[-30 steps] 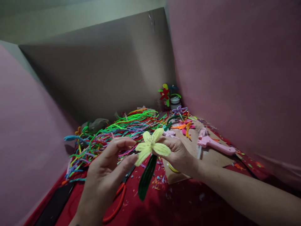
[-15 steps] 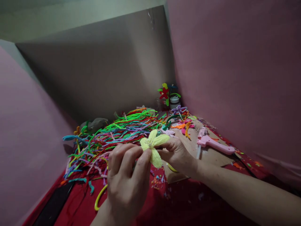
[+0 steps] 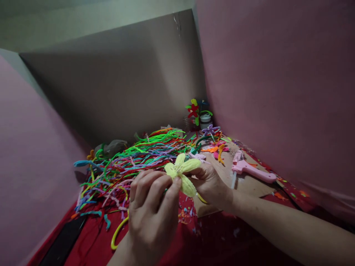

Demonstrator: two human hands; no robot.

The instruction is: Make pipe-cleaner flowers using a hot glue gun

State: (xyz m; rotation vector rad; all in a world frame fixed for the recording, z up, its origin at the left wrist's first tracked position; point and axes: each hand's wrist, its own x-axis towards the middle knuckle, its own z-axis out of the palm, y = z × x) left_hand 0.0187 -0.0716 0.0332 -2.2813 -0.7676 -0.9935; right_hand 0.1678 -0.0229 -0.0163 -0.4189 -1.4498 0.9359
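Observation:
A pale yellow pipe-cleaner flower (image 3: pixel 188 186) with a cluster of small beads at its centre is held up between my two hands. My left hand (image 3: pixel 154 210) is closed, its thumb and finger pinching the flower near the middle from the left. From the right, my right hand (image 3: pixel 212 184) is closed on the flower behind its upper right petal; those fingertips are partly hidden. Under and beyond the hands spreads a big heap of coloured pipe cleaners (image 3: pixel 149 149). A yellow curved piece (image 3: pixel 118 231) shows beside my left wrist.
A pink glue gun (image 3: pixel 252 171) lies on a cardboard sheet (image 3: pixel 222 171) at the right. Finished flowers (image 3: pixel 210 130) rest behind it, near a white-lidded container (image 3: pixel 205 119). Scraps litter the red cloth (image 3: pixel 216 236). A black flat object (image 3: pixel 62 242) lies at the front left.
The flower has tilted slightly in my fingers, its lower petal swinging a little to the right. Both hands keep their hold in nearly the same place.

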